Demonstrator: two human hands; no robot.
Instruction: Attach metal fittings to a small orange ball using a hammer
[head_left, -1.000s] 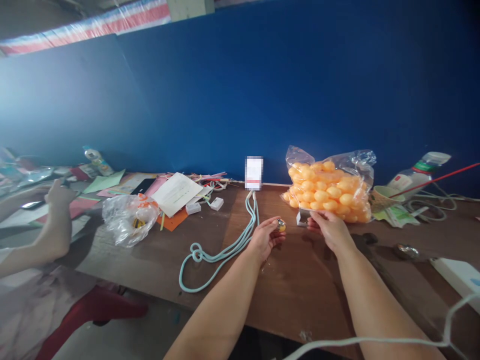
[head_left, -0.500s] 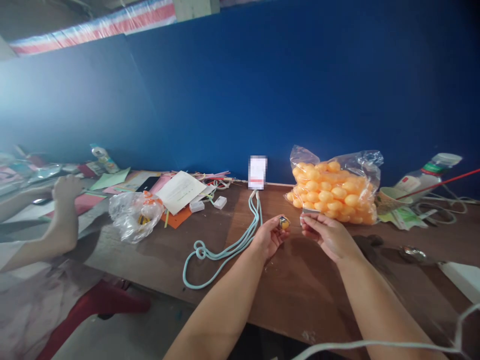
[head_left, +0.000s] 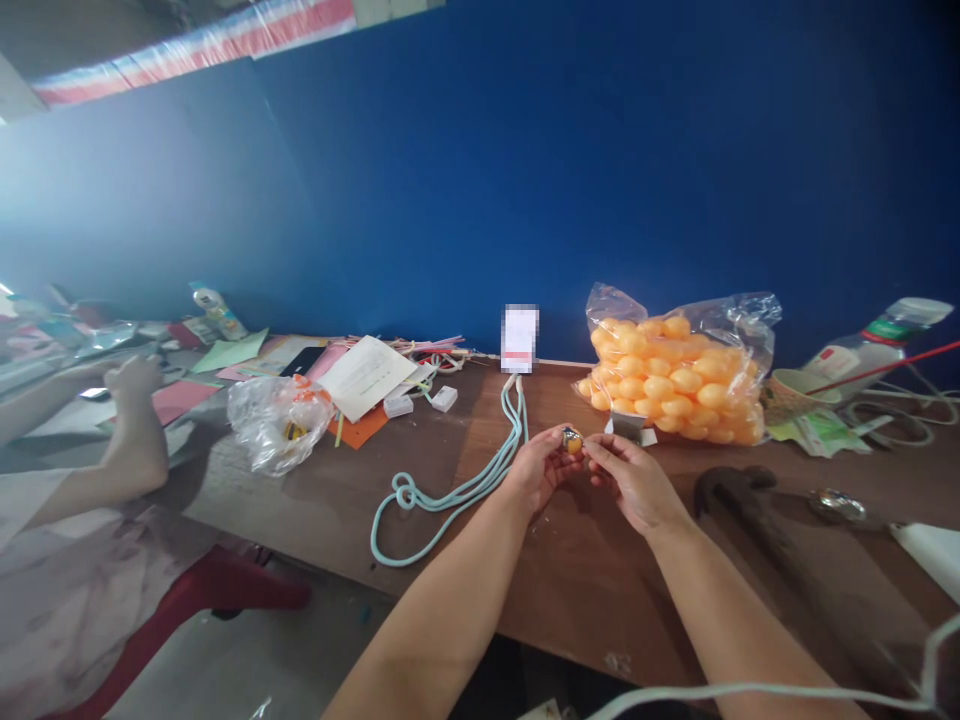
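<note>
We count two hands of our own over the table [head_left: 480, 440], with one small silver-and-yellow piece [head_left: 573, 442] between them; the left hand [head_left: 534, 476] holds it, fingers curled round its near side; the right hand [head_left: 643, 492] is drawn narrow, thumb and fingertips at the piece's right edge – whether they grip it or something tiny, we cannot tell. Behind the right hand sits one dark-topped packet [head_left: 628, 428], in front of one clear bag [head_left: 679, 385] of orange balls, too crowded to count; to the right we find one hammer [head_left: 772, 540], one shiny lump [head_left: 838, 506], one cup [head_left: 804, 388] and one bottle [head_left: 883, 333]. Left of our hands lie one looped blue cord [head_left: 450, 497], its card [head_left: 519, 340] blurred out, and two white boxes [head_left: 398, 406]; past them, one crumpled bag [head_left: 262, 420] with a yellow-and-black thing in it, hard to make out.

The papers [head_left: 366, 378] overlap, so we cannot number them; a pale case [head_left: 932, 555] is cut off at the right edge; at far left a co-worker's hands [head_left: 135, 385] show, smeared – what they hold is unclear.
</note>
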